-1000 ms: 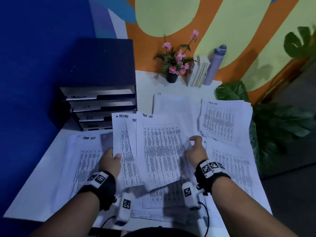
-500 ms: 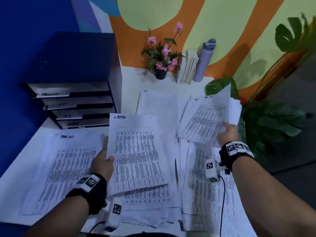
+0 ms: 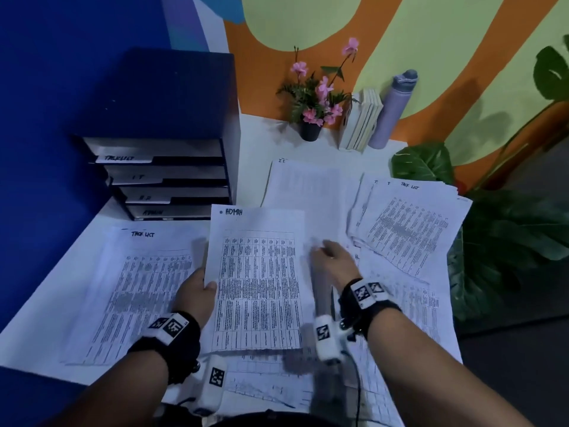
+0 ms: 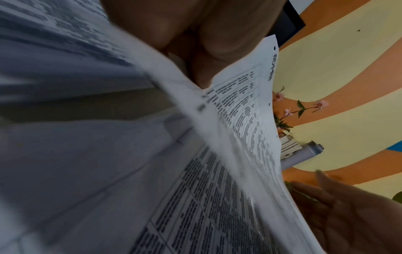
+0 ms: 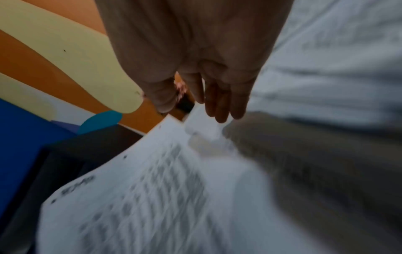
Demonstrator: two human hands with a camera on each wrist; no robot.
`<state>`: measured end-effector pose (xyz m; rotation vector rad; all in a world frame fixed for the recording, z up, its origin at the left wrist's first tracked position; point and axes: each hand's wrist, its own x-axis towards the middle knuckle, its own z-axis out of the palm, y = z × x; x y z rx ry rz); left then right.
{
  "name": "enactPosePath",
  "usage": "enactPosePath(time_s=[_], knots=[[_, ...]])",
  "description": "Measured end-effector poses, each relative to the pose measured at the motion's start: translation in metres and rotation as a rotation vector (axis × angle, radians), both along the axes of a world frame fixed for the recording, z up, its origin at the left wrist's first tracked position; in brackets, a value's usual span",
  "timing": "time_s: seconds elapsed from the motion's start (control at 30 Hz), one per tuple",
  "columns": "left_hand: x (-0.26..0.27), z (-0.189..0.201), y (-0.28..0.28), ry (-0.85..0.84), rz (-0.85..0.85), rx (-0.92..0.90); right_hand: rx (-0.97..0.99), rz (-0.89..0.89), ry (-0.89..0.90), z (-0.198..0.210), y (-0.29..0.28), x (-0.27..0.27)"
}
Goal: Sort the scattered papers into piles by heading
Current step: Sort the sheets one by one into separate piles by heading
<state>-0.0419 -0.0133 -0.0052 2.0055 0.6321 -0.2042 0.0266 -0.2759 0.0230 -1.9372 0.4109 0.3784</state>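
Head view: left hand (image 3: pixel 197 291) pinches the left edge of the ADMIN sheet (image 3: pixel 258 285), thumb on top, holding it lifted and face-up, presumably so the heading stays readable while a pile is chosen. Right hand (image 3: pixel 334 257) hovers just right of that sheet, fingers loosely extended, holding nothing; blurred. Left of the ADMIN sheet lies one TASK LIST pile (image 3: pixel 129 291); beyond it one IT sheet (image 3: pixel 308 192); right of it a fanned TASK LIST stack (image 3: pixel 409 229). More unsorted sheets lie under the ADMIN sheet; count not readable. Four labelled trays in the document organiser (image 3: pixel 166 177) left-beyond the sheet, likely the heading categories.

Left wrist view: thumb and fingers (image 4: pixel 208 43) clamp the ADMIN sheet's edge; the page bows downward, limp.

Right wrist view: the right hand's fingers (image 5: pixel 219 103) are straight and close together above the ADMIN sheet's far corner; contact cannot be told through the blur.
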Motion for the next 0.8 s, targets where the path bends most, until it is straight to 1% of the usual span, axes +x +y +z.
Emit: enactPosePath(time_s=[0.03, 0.07, 0.13, 0.23, 0.27, 0.3, 0.37, 0.4, 0.47, 0.57, 0.63, 0.67, 0.7, 0.8], knots=[[-0.001, 0.0, 0.005, -0.002, -0.006, -0.013, 0.063, 0.013, 0.062, -0.006, 0.017, -0.007], [-0.002, 0.0, 0.009, -0.005, -0.01, -0.022, 0.078, 0.028, 0.104, -0.011, 0.032, -0.013], [-0.004, -0.002, 0.025, -0.021, -0.006, 0.003, -0.003, 0.067, 0.125, -0.016, 0.057, -0.02], [-0.004, -0.014, 0.065, -0.06, 0.031, 0.206, -0.073, 0.047, 0.09, -0.024, 0.087, -0.029], [-0.004, -0.019, 0.08, -0.035, 0.029, 0.291, -0.091, 0.041, 0.069, -0.026, 0.094, -0.031], [-0.005, -0.024, 0.096, 0.032, 0.002, 0.38, -0.107, 0.041, 0.071, -0.029, 0.101, -0.033], [-0.012, -0.034, 0.123, 0.247, -0.1, 0.554, -0.112, 0.045, 0.084, -0.032, 0.111, -0.038], [-0.016, -0.039, 0.134, 0.342, -0.15, 0.607, -0.118, 0.051, 0.096, -0.034, 0.115, -0.039], [-0.026, -0.047, 0.151, 0.428, -0.238, 0.627, -0.134, 0.088, 0.141, -0.044, 0.121, -0.042], [-0.037, -0.051, 0.162, 0.431, -0.311, 0.612, -0.085, 0.137, 0.218, -0.075, 0.126, -0.043], [-0.04, -0.047, 0.164, 0.405, -0.271, 0.585, -0.07, 0.14, 0.223, -0.063, 0.139, -0.049], [-0.039, -0.044, 0.164, 0.399, -0.238, 0.554, -0.076, 0.13, 0.213, -0.048, 0.146, -0.054], [-0.038, -0.042, 0.165, 0.4, -0.214, 0.53, -0.082, 0.108, 0.206, -0.041, 0.15, -0.055], [-0.031, -0.04, 0.17, 0.428, -0.211, 0.529, -0.063, 0.061, 0.213, -0.036, 0.155, -0.056]])
